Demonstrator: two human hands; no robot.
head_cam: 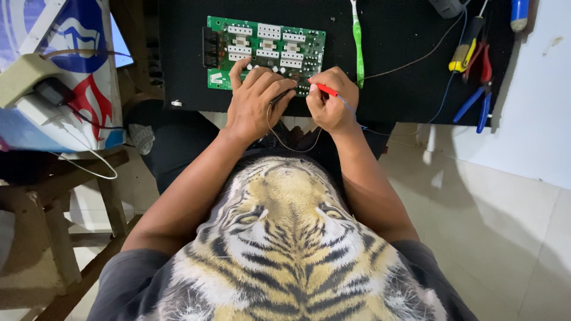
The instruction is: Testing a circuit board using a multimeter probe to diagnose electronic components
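The green rectangular circuit board (264,53) with white connector blocks lies flat near the front edge of the black surface (404,89), toward its left half. The left hand (254,101) rests on the board's near edge, its fingers pinching a thin black probe (279,97) against the lower components. The right hand (332,101) is just beside it, its fingers closed around a red probe (326,90) whose tip meets the same edge. Both probes appear to be in contact, so checking looks under way; how much of the board is already covered cannot be told. A green toothbrush (357,44) lies right of the board, with blue-handled pliers (476,98) near the right edge.
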